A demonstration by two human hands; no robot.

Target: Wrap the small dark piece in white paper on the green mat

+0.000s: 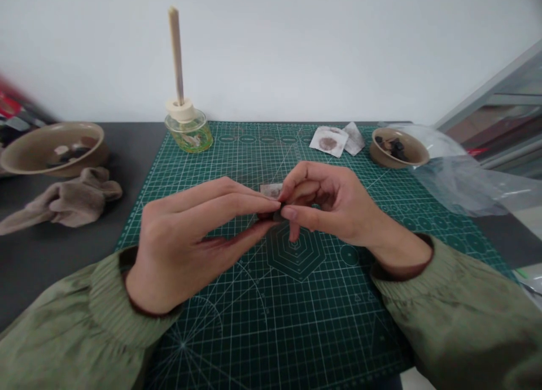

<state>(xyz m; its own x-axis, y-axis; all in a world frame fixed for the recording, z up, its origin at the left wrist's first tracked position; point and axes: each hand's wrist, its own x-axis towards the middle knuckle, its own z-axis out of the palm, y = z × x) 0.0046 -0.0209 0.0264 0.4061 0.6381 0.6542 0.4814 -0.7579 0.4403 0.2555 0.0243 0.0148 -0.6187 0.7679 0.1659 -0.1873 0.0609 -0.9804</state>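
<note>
- A small dark piece (pixel 278 214) is held just above the middle of the green cutting mat (pixel 296 322); it is mostly hidden by fingertips, so I cannot tell what it is.
- The left hand (pixel 190 237) comes from the mat's left side, its thumb and straight fingers closed together on the dark piece.
- The right hand (pixel 334 204) comes from the mat's right side, its fingers curled and its thumb and forefinger pinched on the same piece, so the two hands touch at the tips.
- A small pale square (pixel 269 189) shows just behind the fingertips, towards the far edge of the mat; whether it lies on the mat or is held, I cannot tell.
- A glass bottle (pixel 189 131) with an upright stick stands at the mat's far left corner.
- Two pale sachets (pixel 329 140) lie near the mat's far edge, on the right.
- A small brown bowl (pixel 381 156) with dark bits stands beside them at the far right corner, touching a clear plastic bag (pixel 461 181) off the mat's right edge.
- Left of the mat there is a bigger bowl (pixel 25 161) and a crumpled beige cloth (pixel 68 201).
</note>
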